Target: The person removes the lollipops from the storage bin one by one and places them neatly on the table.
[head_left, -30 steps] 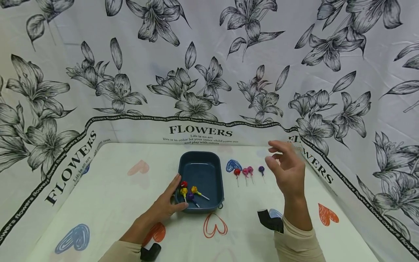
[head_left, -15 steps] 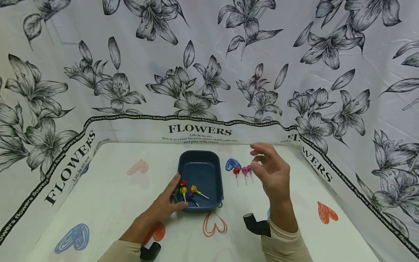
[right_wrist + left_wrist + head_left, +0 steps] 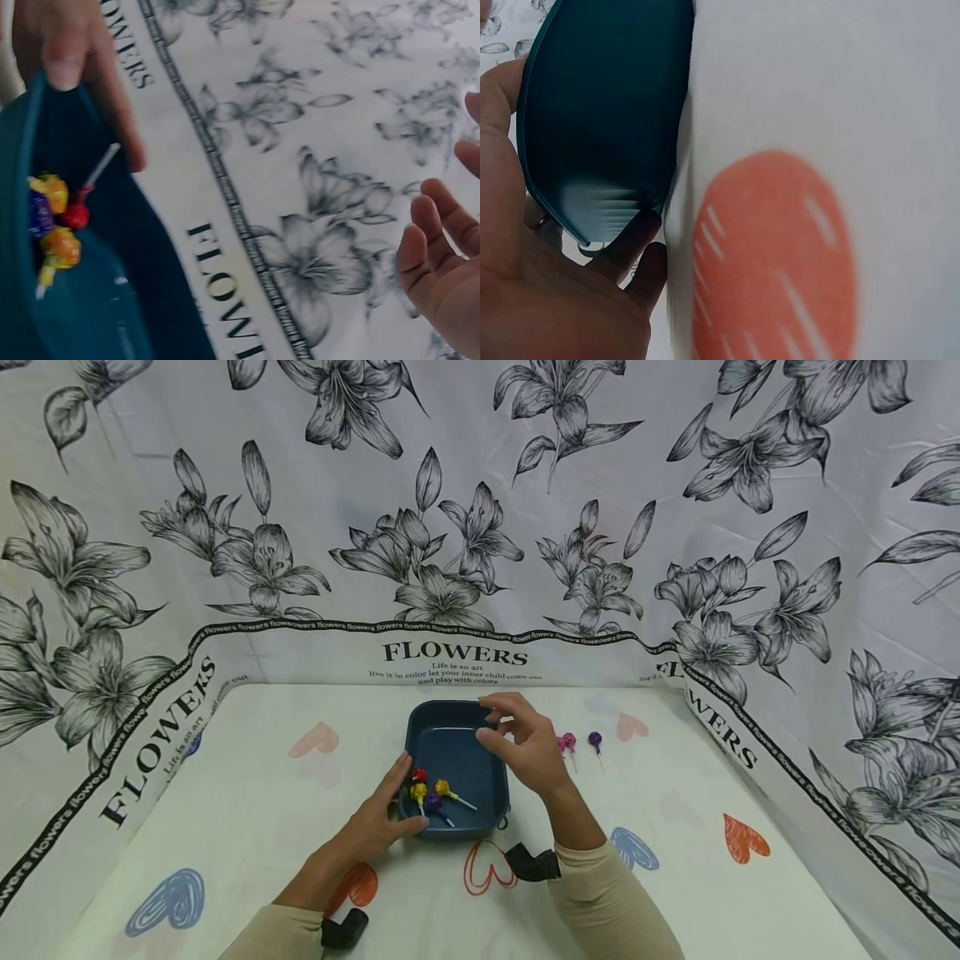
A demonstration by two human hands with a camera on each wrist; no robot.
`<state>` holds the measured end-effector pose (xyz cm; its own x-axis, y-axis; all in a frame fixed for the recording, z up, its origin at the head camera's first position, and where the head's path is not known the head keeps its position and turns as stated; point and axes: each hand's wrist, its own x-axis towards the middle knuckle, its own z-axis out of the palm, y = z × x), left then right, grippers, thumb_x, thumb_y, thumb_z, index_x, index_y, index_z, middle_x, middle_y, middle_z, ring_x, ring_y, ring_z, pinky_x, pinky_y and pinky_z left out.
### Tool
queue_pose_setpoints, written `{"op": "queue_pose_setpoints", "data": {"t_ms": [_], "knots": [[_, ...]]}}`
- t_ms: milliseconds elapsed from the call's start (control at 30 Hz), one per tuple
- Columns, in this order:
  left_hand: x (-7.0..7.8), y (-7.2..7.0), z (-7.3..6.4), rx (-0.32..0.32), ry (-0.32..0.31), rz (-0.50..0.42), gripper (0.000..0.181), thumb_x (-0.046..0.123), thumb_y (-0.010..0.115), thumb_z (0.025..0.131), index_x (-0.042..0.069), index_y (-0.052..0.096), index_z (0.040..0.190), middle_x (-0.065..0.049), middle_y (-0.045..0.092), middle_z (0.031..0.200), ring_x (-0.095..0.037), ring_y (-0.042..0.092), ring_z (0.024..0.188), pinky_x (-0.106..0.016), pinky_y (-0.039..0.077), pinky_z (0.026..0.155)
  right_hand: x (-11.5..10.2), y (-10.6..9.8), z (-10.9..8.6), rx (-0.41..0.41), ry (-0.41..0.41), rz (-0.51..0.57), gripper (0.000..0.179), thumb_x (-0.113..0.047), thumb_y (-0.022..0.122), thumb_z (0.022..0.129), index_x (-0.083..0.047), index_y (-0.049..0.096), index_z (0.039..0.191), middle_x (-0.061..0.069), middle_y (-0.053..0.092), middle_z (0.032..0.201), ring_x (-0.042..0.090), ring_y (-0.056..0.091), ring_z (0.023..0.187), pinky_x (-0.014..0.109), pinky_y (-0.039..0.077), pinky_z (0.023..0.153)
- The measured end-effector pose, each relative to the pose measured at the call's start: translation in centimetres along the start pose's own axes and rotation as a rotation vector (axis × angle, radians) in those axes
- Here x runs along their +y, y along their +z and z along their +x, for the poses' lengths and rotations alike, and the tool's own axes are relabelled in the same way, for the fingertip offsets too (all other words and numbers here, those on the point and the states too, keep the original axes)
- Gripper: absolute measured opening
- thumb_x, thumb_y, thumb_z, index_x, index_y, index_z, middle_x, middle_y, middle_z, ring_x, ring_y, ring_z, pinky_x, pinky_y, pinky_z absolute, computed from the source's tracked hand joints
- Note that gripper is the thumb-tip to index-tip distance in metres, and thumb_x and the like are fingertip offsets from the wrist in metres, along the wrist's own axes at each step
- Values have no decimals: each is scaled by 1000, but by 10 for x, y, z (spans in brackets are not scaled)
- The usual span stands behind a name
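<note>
Since the earlier frame, the right hand (image 3: 534, 752) swung left, now hovering by the right rim of the dark-blue, round-cornered, hard-looking tray (image 3: 450, 750); thumb and fingers apart, nothing visible between. Left hand (image 3: 375, 817) grips the tray's near-left corner. Four shiny-wrapped ball lollipops (image 3: 442, 788) sit inside, near-left; two pink (image 3: 570, 739) and one purple lollipop (image 3: 595, 739) remain out, right of it. Anything behind the right hand's hidden, and it partly cuts off one pink.
</note>
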<state>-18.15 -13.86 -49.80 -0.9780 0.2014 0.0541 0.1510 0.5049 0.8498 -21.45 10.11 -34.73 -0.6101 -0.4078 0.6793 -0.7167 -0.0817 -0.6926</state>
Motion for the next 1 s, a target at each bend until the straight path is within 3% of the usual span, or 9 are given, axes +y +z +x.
{"op": "queue_pose_setpoints", "data": {"t_ms": [67, 233, 367, 533, 700, 800, 1000], "knots": [[1, -1, 0, 2, 19, 8, 88, 35, 67, 74, 41, 5, 136, 18, -1, 142, -18, 2, 129, -55, 11, 96, 12, 6, 0, -26, 45, 10, 36, 10, 55, 77, 6, 51, 113, 22, 45, 109, 41, 42, 86, 39, 42, 66], [22, -7, -9, 2, 64, -30, 87, 30, 66, 76, 29, 8, 140, 2, 2, 144, -28, 3, 129, -58, 8, 94, 38, 19, -4, -95, 147, 21, 35, 1, 57, 81, 0, 52, 116, 20, 47, 111, 37, 45, 87, 43, 43, 68], [32, -10, -13, -11, 64, -30, 87, 36, 65, 76, 26, 7, 140, -1, 2, 144, -29, 3, 128, -58, 9, 94, 55, 28, -8, -122, 214, 1, 35, -3, 58, 81, -4, 53, 116, 16, 50, 111, 32, 48, 86, 44, 44, 68], [23, -7, -10, -14, 63, -32, 86, 35, 65, 76, 31, 6, 139, 3, 1, 144, -27, 3, 128, -58, 9, 94, 70, 36, -13, -137, 277, -36, 34, -9, 60, 82, -7, 54, 115, 8, 52, 110, 28, 51, 86, 40, 45, 68], [3, -1, -2, -4, 53, -18, 88, 33, 66, 76, 39, 4, 137, 13, -1, 143, -22, 3, 129, -56, 10, 96, 87, 40, -22, -162, 284, -42, 34, -10, 60, 82, -8, 55, 115, 8, 53, 110, 28, 52, 85, 39, 46, 68], [-1, 1, 0, -3, 54, -35, 88, 32, 67, 75, 39, 5, 137, 16, -1, 142, -20, 2, 129, -55, 10, 96, 104, 42, -27, -177, 304, -59, 33, -15, 61, 82, -11, 56, 114, 6, 54, 110, 23, 53, 84, 36, 47, 66], [0, 0, -1, -3, 22, -19, 87, 35, 66, 75, 42, 5, 136, 21, -1, 141, -17, 2, 128, -55, 10, 96, 131, 49, -33, -277, 364, -260, 39, -36, 59, 81, -19, 56, 116, -9, 52, 111, 9, 53, 82, 25, 46, 64]]}}
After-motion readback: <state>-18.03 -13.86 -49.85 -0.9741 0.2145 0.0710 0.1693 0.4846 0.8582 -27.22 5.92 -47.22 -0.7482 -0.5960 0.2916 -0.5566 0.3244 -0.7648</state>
